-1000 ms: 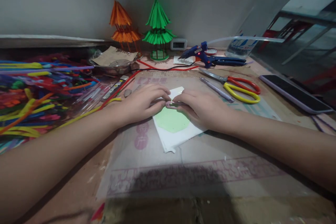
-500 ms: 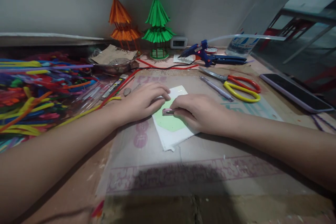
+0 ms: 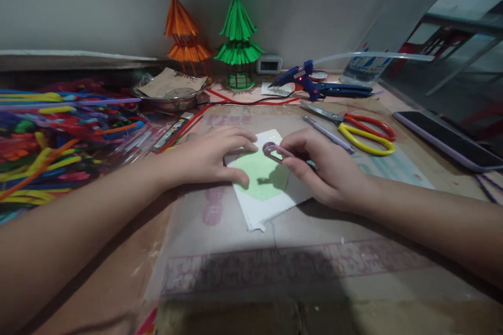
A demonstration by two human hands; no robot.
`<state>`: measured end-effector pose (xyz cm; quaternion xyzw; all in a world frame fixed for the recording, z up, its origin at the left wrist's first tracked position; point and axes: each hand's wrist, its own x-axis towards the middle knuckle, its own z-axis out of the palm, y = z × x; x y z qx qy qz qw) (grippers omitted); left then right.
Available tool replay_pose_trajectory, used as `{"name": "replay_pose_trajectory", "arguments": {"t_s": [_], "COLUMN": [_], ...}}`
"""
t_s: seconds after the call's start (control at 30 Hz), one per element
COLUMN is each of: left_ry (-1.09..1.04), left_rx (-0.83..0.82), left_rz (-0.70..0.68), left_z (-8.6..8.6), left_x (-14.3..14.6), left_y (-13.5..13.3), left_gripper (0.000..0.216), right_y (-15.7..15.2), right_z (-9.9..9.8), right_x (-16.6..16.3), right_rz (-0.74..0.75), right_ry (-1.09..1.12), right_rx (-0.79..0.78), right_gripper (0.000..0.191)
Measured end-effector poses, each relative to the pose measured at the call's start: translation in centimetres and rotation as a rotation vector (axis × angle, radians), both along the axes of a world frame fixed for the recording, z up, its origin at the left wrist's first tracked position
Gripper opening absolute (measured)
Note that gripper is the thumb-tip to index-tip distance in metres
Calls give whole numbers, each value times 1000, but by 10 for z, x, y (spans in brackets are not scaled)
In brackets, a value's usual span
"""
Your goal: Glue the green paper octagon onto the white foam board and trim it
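A white sheet (image 3: 271,207) with a light green shape (image 3: 259,175) on it lies on a cardboard mat (image 3: 251,251). My left hand (image 3: 208,159) rests flat on the sheet's left part, fingers stretched over the green shape's edge. My right hand (image 3: 326,167) is closed round a small pinkish-purple tool (image 3: 275,151), perhaps a craft knife, whose tip hovers over the top of the green shape.
Red-and-yellow scissors (image 3: 357,128), a purple pen (image 3: 328,134) and a blue glue gun (image 3: 310,81) lie to the right rear. A phone (image 3: 448,141) is at far right. A heap of coloured pipe cleaners (image 3: 55,136) fills the left. Orange (image 3: 184,36) and green (image 3: 238,36) craft trees stand by the wall.
My right hand has lifted and tilted the tool up, away from the sheet's surface. My left hand has shifted slightly, its thumb now lower on the green shape.
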<state>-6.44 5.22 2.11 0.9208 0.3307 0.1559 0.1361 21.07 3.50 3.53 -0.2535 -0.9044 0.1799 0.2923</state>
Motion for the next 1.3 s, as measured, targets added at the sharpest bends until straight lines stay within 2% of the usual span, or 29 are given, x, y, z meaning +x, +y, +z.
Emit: {"name": "replay_pose_trajectory", "arguments": {"t_s": [0.07,0.13,0.23,0.37,0.5,0.57,0.63,0.7,0.8,0.9,1.03,1.13,1.3], "left_ry": [66,121,203,294,283,231,231,276,321,188,-45,-47,8], "left_rx": [-43,-62,-32,119,220,254,246,214,204,250,139,72,82], "left_rz": [-48,-50,7,150,287,308,286,268,302,286,87,77,100], "left_z": [6,12,17,16,7,6,10,18,26,17,-4,-11,-9], "left_x": [-7,-10,-5,13,21,20,19,19,21,22,21,20,20], "left_y": [1,0,-5,-21,-47,-57,-61,-57,-42,-25,-12,-11,-14], "left_gripper": [82,92,85,70,66,62,49,34,27,33,42,42,44], "right_y": [4,9,16,27,36,37,35,30,24,24,29,29,21], "right_z": [0,-1,-3,-5,-7,-7,-6,-5,-3,-4,-7,-7,2], "right_x": [1,1,1,1,3,3,3,2,1,0,-1,0,3], "right_rz": [-51,-74,-118,-199,-163,-139,-114,-75,10,85,101,129,153], "right_ry": [10,-7,-9,10,-51,-92,-112,-130,-186,-239,-241,-249,-334], "right_rx": [-34,-39,-12,-3,-31,-35,-17,8,21,58,38,-2,-47], "right_gripper": [17,17,17,18,20,23,25,26,25,22,18,16,20]}}
